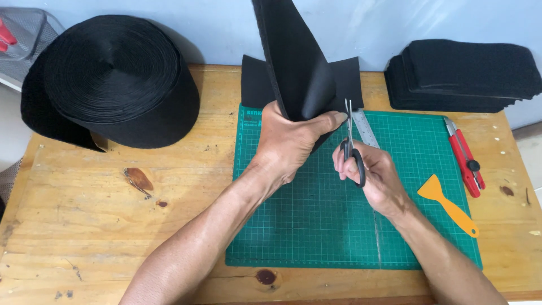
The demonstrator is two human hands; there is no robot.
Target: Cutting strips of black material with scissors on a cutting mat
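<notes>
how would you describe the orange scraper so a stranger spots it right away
Find the green cutting mat on the wooden table. At its right edge lies the orange scraper, flat and fan-bladed. Beside it, the red utility knife is longer, narrower and a different colour.

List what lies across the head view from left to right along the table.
Big roll of black webbing → left hand gripping folded black fabric → right hand with scissors → orange scraper → red utility knife.
</notes>
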